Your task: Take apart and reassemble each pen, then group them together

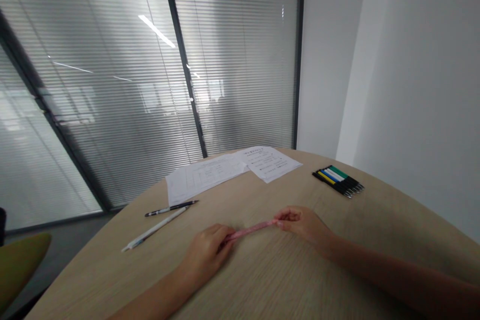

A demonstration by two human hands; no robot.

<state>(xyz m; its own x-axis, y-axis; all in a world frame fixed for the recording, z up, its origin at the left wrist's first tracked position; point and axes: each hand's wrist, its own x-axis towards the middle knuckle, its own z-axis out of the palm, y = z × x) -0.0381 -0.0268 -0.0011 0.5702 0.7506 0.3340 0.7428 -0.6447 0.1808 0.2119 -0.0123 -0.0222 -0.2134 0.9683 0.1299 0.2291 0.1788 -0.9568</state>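
A thin pink strip (pixel 253 229) stretches between my two hands, low over the wooden table (pixel 262 280). My left hand (pixel 205 252) is closed on its left end, with thumb and fingers pressed together. The right end is pinched between the thumb and fingers of my right hand (pixel 303 225). What the strip is made of is too small to tell, and its two ends are hidden in my fingers.
Printed sheets (pixel 206 175) and another printed page (pixel 272 164) lie at the table's far side. A dark pen (pixel 171 208) and a white pen (pixel 155 229) lie on the left. Several coloured pens (pixel 338 180) lie side by side at the right. A yellow-green chair (pixel 24 267) stands at far left.
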